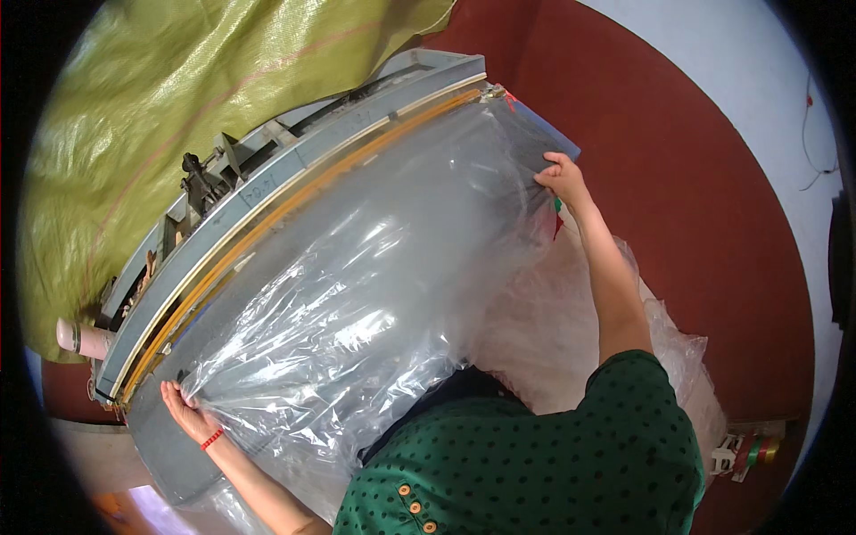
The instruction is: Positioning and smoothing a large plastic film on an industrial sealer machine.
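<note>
A wide sheet of clear plastic film (357,303) is stretched across a grey work surface (160,446) in front of me. My left hand (189,415), with a red bracelet at the wrist, pinches the film near the surface's left end, and creases fan out from it. At the far right corner, my right hand (563,176) grips the film's edge with the fingers bent and closed. Between the hands the film lies wrinkled and shiny over the surface, and its near part hangs down against my body.
A long grey metal machine frame (303,152) with an orange strip (312,185) borders the surface's far side. Yellow-green woven sheeting (178,116) covers what lies beyond. A pink cylinder (85,339) sits at the frame's left end. Tape rolls (758,450) are at lower right.
</note>
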`<state>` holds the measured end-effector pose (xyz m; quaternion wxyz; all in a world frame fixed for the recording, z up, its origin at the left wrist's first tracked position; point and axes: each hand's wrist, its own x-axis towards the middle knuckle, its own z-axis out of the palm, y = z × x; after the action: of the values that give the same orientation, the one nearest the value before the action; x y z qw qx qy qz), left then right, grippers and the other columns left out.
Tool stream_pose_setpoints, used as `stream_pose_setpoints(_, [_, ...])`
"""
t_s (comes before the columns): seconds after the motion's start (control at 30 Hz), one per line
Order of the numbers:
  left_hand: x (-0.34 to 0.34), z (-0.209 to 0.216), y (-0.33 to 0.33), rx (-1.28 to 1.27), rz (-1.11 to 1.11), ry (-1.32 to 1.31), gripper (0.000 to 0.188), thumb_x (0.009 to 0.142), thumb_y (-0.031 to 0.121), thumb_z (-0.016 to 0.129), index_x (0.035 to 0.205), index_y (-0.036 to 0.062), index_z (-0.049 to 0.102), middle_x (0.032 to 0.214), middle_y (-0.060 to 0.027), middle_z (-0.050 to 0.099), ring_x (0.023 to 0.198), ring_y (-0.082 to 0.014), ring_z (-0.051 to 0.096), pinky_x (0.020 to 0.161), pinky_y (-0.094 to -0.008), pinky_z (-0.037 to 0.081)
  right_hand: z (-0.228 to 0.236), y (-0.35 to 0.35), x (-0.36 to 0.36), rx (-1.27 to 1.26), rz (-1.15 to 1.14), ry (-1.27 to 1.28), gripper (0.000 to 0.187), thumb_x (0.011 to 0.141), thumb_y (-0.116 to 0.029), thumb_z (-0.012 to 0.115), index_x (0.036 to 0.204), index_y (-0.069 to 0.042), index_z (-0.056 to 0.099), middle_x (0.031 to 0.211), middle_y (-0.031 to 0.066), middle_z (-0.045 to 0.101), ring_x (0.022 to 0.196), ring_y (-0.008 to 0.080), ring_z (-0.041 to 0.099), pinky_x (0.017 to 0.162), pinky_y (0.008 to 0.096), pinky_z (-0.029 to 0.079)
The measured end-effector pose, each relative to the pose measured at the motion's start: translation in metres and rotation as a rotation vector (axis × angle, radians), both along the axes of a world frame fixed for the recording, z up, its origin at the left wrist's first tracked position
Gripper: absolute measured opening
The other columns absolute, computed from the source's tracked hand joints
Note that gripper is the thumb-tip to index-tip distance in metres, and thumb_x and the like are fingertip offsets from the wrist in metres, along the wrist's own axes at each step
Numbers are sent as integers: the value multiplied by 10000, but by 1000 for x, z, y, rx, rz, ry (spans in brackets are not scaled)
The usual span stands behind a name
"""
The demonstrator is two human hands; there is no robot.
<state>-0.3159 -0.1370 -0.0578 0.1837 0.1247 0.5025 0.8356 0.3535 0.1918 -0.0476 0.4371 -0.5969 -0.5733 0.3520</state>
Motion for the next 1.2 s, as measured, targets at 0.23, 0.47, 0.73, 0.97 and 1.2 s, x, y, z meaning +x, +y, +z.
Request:
stream_pose_setpoints(0.23, [-19, -14, -12, 134, -66, -81, 255, 857, 124, 478, 1103, 60, 457, 861, 4, 546, 548, -18, 395, 439, -125, 322, 8, -24, -7, -32, -4, -34, 518, 657, -20, 682, 1109, 7, 430, 677, 49, 594, 538, 86, 510, 467, 214, 397])
stream_pose_setpoints(0.47, [-29, -22, -14, 180, -121, -62, 269, 860, 129, 477, 1117, 55, 448, 874, -2, 547, 568, -23, 411, 462, -129, 337, 26, -21, -1, -161, 81, -545, 439, 626, -69, 705, 1017, -23, 512, 685, 77, 602, 631, 162, 574, 574, 288, 452])
stream_pose_setpoints(0.73, [-26, -24, -11, 171, -82, -78, 275, 862, 122, 470, 1125, 48, 443, 880, -20, 543, 596, -39, 428, 476, -138, 350, 26, 57, -85, 187, -183, -712, 274, 697, -335, 632, 732, -64, 624, 771, 143, 605, 776, 319, 577, 668, 409, 453])
stream_pose_setpoints(0.97, [-23, -20, -17, 194, -91, -65, 245, 857, 108, 475, 1095, 54, 457, 872, -24, 540, 585, -42, 421, 456, -140, 341, -10, 72, -120, 413, -422, -733, 216, 674, -277, 662, 724, -69, 637, 799, 118, 567, 770, 302, 547, 699, 392, 443])
stream_pose_setpoints(1.2, [20, 46, -16, -159, -180, 175, 358, 798, 68, 502, 1147, 57, 422, 897, -15, 510, 571, -18, 389, 460, -123, 313, -20, 75, -118, 463, -281, -803, 168, 723, -215, 595, 751, -50, 584, 788, 135, 558, 794, 299, 545, 700, 410, 437])
